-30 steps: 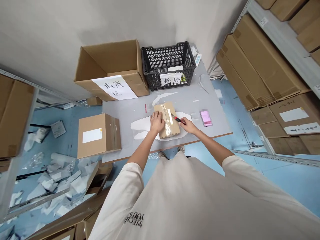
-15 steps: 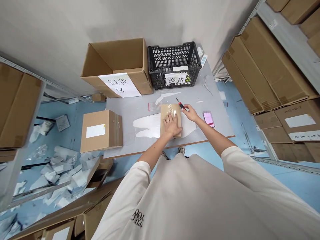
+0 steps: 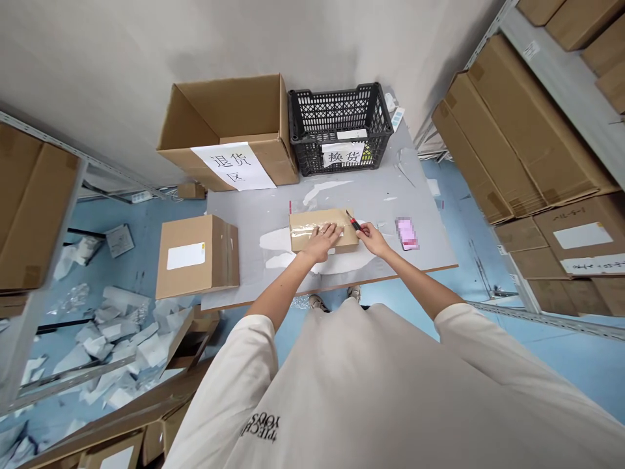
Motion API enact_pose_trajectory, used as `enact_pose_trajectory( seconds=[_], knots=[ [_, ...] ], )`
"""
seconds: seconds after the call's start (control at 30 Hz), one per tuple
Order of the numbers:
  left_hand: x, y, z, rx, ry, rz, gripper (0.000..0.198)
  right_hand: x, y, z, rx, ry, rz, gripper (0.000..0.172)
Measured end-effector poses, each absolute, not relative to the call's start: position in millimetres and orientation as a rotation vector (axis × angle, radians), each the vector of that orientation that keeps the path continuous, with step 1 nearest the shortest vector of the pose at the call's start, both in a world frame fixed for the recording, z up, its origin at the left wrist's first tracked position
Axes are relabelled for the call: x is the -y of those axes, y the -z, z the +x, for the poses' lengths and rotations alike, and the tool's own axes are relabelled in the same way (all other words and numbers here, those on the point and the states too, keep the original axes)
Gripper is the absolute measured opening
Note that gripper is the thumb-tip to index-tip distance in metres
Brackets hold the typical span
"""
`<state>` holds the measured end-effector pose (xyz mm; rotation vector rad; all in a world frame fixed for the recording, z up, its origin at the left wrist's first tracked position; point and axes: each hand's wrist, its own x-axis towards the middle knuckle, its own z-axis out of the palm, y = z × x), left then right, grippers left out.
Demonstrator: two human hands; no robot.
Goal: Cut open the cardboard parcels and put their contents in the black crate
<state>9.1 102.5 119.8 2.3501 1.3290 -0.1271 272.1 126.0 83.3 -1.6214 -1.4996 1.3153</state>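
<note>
A small taped cardboard box (image 3: 303,225) lies crosswise on the grey table (image 3: 254,202), partly over torn white paper (image 3: 276,241). My left hand (image 3: 323,241) rests flat on the front part of its top, fingers spread. In my right hand (image 3: 373,240) is a red and black utility knife (image 3: 357,225), fingers wrapped around the handle. Its blade points up and left, over the box's right end; whether it touches the cardboard I cannot tell.
Behind stand a large open cardboard box (image 3: 234,111) and a black plastic crate (image 3: 336,107), both with paper signs. A labelled carton (image 3: 188,257) sits at the table's left, a pink-screened phone (image 3: 407,233) at right. Shelves with cartons (image 3: 537,130) flank the table; paper scraps (image 3: 122,332) litter the floor.
The small box has turned from lengthwise to crosswise, its top extending further left. My left hand has shifted left with it. The knife has dropped slightly closer to the box's right end.
</note>
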Motion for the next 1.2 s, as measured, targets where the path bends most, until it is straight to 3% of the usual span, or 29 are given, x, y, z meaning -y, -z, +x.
enact_pose_trajectory(
  seconds=[0.2,0.43,0.7,1.0,1.2],
  knots=[
    [-95.3,-126.8,15.5,-1.477,0.058,2.329,0.095,-111.7,-88.3,275.8,1.462,-1.587,-1.529,0.040],
    [-102.3,-124.7,20.4,-1.493,0.061,2.314,0.093,-143.5,-111.2,324.4,1.765,-1.437,-1.576,0.041],
    [-104.7,-125.1,21.6,-1.513,0.073,2.285,0.078,-169.3,-145.9,349.3,2.219,-1.440,-1.544,0.035],
    [-102.0,-127.9,19.4,-1.514,0.059,2.280,0.080,-196.5,-135.4,331.9,2.611,-1.104,-1.466,0.033],
    [-104.1,-124.0,16.0,-1.504,0.052,2.296,0.079,-185.9,-121.1,334.4,2.305,-1.604,-1.490,0.044]
  ],
)
